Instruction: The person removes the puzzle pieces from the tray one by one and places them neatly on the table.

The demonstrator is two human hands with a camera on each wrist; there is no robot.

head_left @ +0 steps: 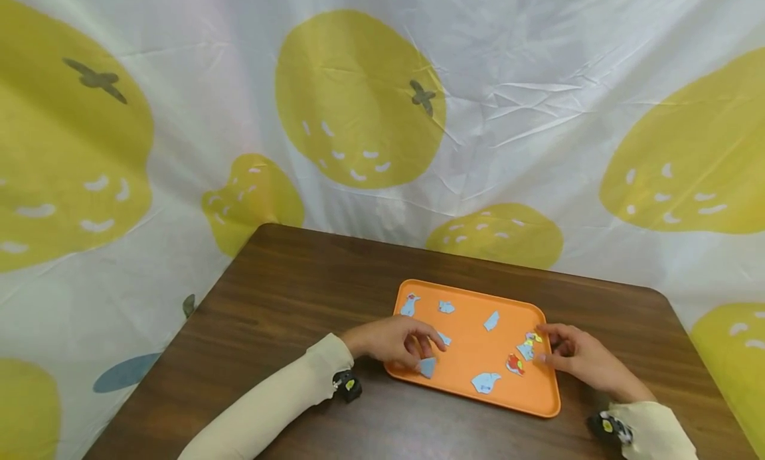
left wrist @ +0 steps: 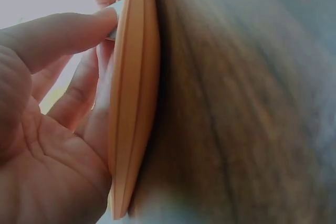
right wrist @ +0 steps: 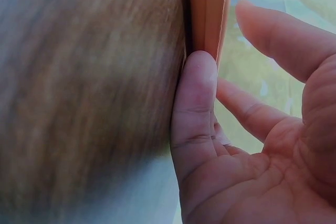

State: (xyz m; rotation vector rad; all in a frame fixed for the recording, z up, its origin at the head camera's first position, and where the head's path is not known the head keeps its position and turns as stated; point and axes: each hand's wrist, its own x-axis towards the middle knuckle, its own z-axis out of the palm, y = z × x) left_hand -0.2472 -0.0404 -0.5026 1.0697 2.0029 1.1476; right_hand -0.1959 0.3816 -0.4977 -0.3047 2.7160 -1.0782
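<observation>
Left hand (head_left: 391, 339): I pinch a blue piece (head_left: 427, 368)
Blue piece: likely light, bendable; edge grip
Right hand (head_left: 584, 359): fingers parted, empty

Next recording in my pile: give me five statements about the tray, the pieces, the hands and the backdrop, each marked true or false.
1. The orange tray lies on a brown table. True.
2. Both hands are at the same end of the tray. False: the left hand is at its left end, the right hand at its right.
3. The left hand's thumb touches a pale blue piece. True.
4. The red piece lies nearer the left hand. False: nearer the right.
5. The cloth behind is plain. False: it bears yellow fruit shapes.
</observation>
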